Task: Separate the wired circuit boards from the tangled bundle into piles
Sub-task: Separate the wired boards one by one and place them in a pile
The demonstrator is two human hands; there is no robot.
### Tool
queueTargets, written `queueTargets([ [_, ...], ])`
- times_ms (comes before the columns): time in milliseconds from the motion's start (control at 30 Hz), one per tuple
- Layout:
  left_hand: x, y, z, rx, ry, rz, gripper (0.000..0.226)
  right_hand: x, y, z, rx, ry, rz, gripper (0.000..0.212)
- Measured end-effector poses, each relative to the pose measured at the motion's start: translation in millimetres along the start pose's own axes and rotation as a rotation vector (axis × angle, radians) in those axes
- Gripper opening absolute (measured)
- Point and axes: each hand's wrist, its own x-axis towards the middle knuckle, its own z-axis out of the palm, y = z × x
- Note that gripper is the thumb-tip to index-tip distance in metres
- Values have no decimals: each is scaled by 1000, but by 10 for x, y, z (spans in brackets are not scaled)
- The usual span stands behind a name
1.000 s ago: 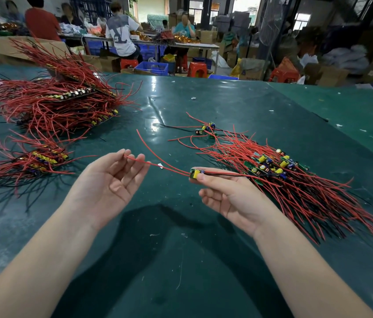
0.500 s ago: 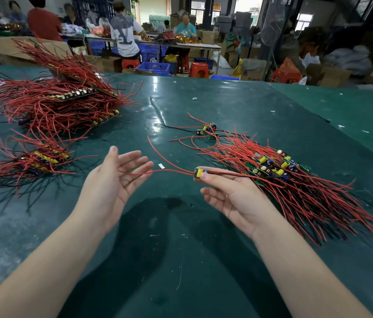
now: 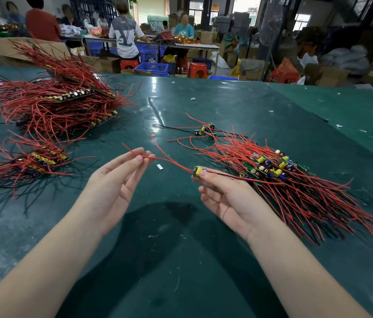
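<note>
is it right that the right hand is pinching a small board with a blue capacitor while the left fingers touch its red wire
Not quite: the head view shows the capacitor on the small board is yellow, not blue. The rest holds: the right hand pinches that board, and the left hand has its fingers on its red wire.

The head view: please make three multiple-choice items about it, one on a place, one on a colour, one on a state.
1. Where does the biggest pile lie?
A. far left
B. near right
C. between the arms

2. What colour are most wires?
A. blue
B. red
C. white

3. What does the right hand do?
A. rests flat on the table
B. pinches a small board
C. hangs idle

Answers:
1 A: the biggest pile sits at the far left of the table.
2 B: the wires are almost all red.
3 B: the right hand pinches a board, while the left hand touches its wire.
</note>
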Motion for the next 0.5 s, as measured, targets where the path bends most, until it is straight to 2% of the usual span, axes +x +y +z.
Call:
queueTargets([
  [200,-50,-73,43,137,-90,79,17,-23,21,44,-2,-61,40,8],
  [267,-62,-99,58,152,-98,104,23,-29,25,55,13,-76,59,13],
  [433,-95,-94,92,176,-117,165,18,-20,17,51,117,-67,113,9],
  [500,-118,-87,101,227,-113,163,23,-17,22,50,119,-75,127,9],
])
